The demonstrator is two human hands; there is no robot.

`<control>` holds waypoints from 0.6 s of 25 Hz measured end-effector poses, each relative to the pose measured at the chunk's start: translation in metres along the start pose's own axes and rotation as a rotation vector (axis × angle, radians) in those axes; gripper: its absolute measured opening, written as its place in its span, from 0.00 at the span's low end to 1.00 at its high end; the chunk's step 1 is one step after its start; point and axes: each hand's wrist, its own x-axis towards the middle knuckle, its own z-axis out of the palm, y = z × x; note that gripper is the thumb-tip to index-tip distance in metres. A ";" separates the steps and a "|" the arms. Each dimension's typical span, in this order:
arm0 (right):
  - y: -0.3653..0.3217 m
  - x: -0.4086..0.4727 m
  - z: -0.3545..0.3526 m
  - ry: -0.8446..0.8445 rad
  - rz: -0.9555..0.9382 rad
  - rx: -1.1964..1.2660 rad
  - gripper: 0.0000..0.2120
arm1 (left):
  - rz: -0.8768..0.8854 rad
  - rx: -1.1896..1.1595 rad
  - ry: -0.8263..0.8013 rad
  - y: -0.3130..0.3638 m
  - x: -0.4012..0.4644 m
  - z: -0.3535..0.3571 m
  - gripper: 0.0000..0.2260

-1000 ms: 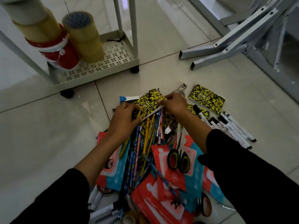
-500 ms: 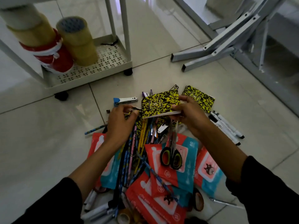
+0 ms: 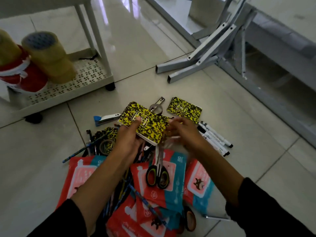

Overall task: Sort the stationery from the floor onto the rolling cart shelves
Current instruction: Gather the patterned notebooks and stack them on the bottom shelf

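Note:
My left hand (image 3: 128,139) grips a yellow-and-black speckled spiral notebook (image 3: 150,125) above the floor pile, thumb on its cover. Just right of the notebook's edge is my right hand (image 3: 184,134), blurred by motion, so its fingers are unclear. A second speckled notebook (image 3: 184,109) lies on the floor behind it. The white rolling cart's bottom shelf (image 3: 68,94) stands at the upper left and holds brown tape rolls (image 3: 49,57) and a red roll (image 3: 25,77).
The pile holds black-green scissors (image 3: 158,175), red-and-teal packets (image 3: 172,190), several pencils (image 3: 85,149), several markers (image 3: 215,135), a blue stapler (image 3: 104,118) and a nail clipper (image 3: 159,101). A grey folded metal frame (image 3: 205,60) lies at the upper right.
The speckled notebook came up off the pile and passed from my right hand to my left. My right hand now moves beside it.

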 end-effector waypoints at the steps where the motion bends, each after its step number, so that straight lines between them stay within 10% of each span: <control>1: -0.002 0.020 -0.016 0.124 -0.116 -0.218 0.01 | 0.004 0.040 0.008 0.002 0.003 0.000 0.07; 6: -0.011 0.107 -0.071 0.226 -0.248 -1.074 0.19 | -0.020 0.203 0.033 -0.002 0.015 0.006 0.11; 15: -0.013 0.130 -0.076 0.143 -0.115 -1.155 0.29 | -0.020 0.250 0.008 -0.007 0.029 0.013 0.13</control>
